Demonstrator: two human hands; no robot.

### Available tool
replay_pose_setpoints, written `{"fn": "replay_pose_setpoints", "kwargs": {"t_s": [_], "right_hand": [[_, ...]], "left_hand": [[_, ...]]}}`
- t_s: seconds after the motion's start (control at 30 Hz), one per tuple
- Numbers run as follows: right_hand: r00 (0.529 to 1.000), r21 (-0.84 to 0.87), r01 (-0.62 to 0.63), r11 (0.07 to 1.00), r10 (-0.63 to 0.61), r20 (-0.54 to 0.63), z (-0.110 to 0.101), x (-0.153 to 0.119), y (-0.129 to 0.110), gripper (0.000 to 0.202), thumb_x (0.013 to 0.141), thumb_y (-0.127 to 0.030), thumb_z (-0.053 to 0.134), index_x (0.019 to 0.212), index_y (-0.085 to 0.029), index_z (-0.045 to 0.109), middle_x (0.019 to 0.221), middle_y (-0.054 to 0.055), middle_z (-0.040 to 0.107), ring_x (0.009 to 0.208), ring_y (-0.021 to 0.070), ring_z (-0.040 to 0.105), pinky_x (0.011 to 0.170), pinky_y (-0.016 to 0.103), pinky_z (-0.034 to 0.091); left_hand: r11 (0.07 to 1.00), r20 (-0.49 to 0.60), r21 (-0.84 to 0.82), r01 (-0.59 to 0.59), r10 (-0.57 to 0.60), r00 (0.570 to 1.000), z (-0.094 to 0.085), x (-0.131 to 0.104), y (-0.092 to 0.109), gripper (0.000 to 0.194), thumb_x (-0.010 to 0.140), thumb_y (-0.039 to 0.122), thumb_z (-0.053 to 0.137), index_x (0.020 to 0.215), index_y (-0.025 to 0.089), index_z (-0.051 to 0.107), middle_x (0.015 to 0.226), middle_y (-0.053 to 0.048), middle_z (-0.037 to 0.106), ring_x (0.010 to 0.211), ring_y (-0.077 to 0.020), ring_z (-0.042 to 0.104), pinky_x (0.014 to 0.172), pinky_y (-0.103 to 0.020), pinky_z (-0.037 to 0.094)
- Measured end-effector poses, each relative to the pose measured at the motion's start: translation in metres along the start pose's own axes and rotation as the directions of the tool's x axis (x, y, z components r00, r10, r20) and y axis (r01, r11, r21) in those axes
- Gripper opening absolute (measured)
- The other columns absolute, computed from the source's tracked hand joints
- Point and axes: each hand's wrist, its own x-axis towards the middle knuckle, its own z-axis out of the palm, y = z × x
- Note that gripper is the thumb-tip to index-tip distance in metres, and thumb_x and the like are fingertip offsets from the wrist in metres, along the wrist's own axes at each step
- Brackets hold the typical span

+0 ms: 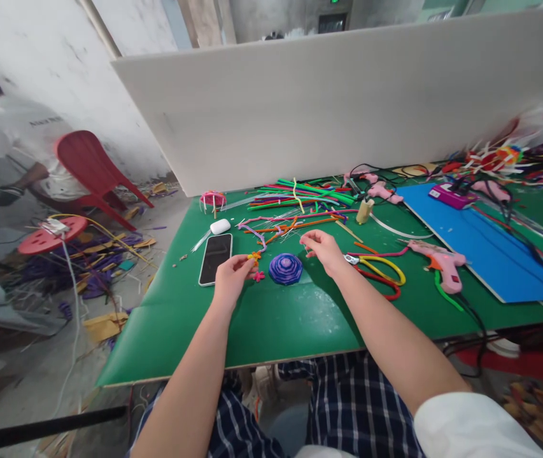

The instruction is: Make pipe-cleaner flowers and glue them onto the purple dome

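My left hand (233, 277) pinches a small yellow-orange fuzzy piece (254, 256), which looks like bent pipe cleaner. Just below its fingertips is a small pink fuzzy piece (258, 276). Between my hands a round purple and blue coiled disc (285, 268) lies on the green table (271, 324). My right hand (321, 249) is above the table to the right of the disc, thumb and fingers pressed together; whatever is between them is too small to make out. Scissors with yellow and red handles (386, 262) lie beside my right forearm.
A phone (216, 259) and a white case (220, 226) lie left. Behind the disc are colourful pipe cleaners (295, 194). A pink glue gun (443, 261), a blue board (472, 248) and cables are on the right. A white panel (328, 108) stands behind; a person (23, 127) sits far left.
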Motion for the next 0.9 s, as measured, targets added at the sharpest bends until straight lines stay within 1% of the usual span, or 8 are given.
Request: {"fn": "replay_pose_setpoints", "kwargs": {"t_s": [0.13,0.33,0.43,0.57,0.7,0.77,0.83,0.9], "right_hand": [[1.0,0.022,0.004,1.0,-0.003,-0.015,0.001,0.0,0.0,0.029,0.059,-0.039,0.072,0.071,-0.017,0.059,0.064,0.0,0.063,0.056,0.0098,0.057,0.054,0.024,0.051],[0.998,0.025,0.038,0.999,-0.037,-0.051,-0.003,0.0,-0.003,0.028,0.056,-0.039,0.073,0.068,-0.017,0.059,0.061,0.0,0.063,0.054,0.0109,0.058,0.056,0.026,0.052],[0.996,0.024,0.06,0.998,-0.058,-0.071,-0.006,0.0,-0.006,0.026,0.058,-0.038,0.072,0.069,-0.017,0.06,0.061,0.0,0.063,0.055,0.0112,0.058,0.057,0.026,0.053],[0.993,0.034,0.063,0.997,-0.06,-0.097,-0.009,0.001,-0.007,0.027,0.06,-0.039,0.07,0.073,-0.018,0.061,0.067,0.001,0.064,0.059,0.0116,0.06,0.062,0.027,0.054],[0.998,0.011,0.01,1.0,-0.009,-0.056,-0.007,0.001,-0.002,0.029,0.06,-0.04,0.07,0.076,-0.017,0.063,0.071,0.002,0.066,0.061,0.0117,0.06,0.062,0.027,0.054],[1.0,-0.029,-0.015,0.999,0.014,-0.026,-0.006,0.0,0.0,0.028,0.061,-0.04,0.069,0.076,-0.017,0.064,0.069,0.002,0.065,0.061,0.0115,0.058,0.059,0.026,0.053],[1.0,-0.087,-0.029,0.996,0.029,0.002,-0.003,0.001,-0.001,0.026,0.062,-0.04,0.068,0.074,-0.017,0.065,0.068,0.002,0.065,0.059,0.011,0.057,0.054,0.024,0.051],[0.998,-0.156,-0.029,0.987,0.037,0.051,0.002,0.007,-0.005,0.022,0.064,-0.037,0.067,0.072,-0.017,0.066,0.068,0.003,0.066,0.058,0.011,0.056,0.051,0.023,0.049]], "left_hand": [[1.0,0.006,0.023,-0.008,0.008,1.0,0.0,0.002,-0.002,0.033,0.061,0.034,0.073,0.081,0.011,0.062,0.065,-0.003,0.065,0.06,-0.0146,0.064,0.065,-0.031,0.056],[0.996,0.055,0.09,-0.029,0.024,0.998,0.003,0.005,-0.007,0.034,0.06,0.039,0.072,0.079,0.012,0.062,0.063,-0.003,0.065,0.059,-0.0164,0.064,0.064,-0.032,0.055],[0.984,0.088,0.17,-0.053,0.039,0.995,0.002,0.008,-0.007,0.031,0.061,0.04,0.07,0.077,0.013,0.064,0.062,-0.003,0.066,0.058,-0.0176,0.064,0.062,-0.032,0.053],[0.941,0.106,0.332,-0.073,0.04,0.994,-0.006,0.018,0.002,0.026,0.062,0.038,0.068,0.075,0.015,0.068,0.059,-0.003,0.066,0.056,-0.0166,0.062,0.06,-0.028,0.051],[0.859,0.176,0.507,-0.079,-0.013,0.984,-0.015,0.029,0.013,0.022,0.058,0.035,0.07,0.073,0.019,0.071,0.055,-0.003,0.065,0.045,-0.0165,0.058,0.046,-0.025,0.044],[0.81,0.198,0.577,-0.104,-0.016,0.98,-0.017,0.033,0.019,0.018,0.056,0.035,0.071,0.068,0.021,0.071,0.055,-0.003,0.065,0.041,-0.0159,0.055,0.044,-0.026,0.041],[0.72,0.203,0.671,-0.175,0.049,0.978,-0.018,0.037,0.024,0.016,0.06,0.036,0.069,0.066,0.022,0.071,0.056,-0.004,0.064,0.044,-0.017,0.056,0.049,-0.027,0.041],[0.588,0.227,0.762,-0.272,0.151,0.962,-0.017,0.04,0.027,0.017,0.068,0.037,0.063,0.071,0.022,0.071,0.063,-0.006,0.066,0.056,-0.0208,0.06,0.058,-0.029,0.044]]}}
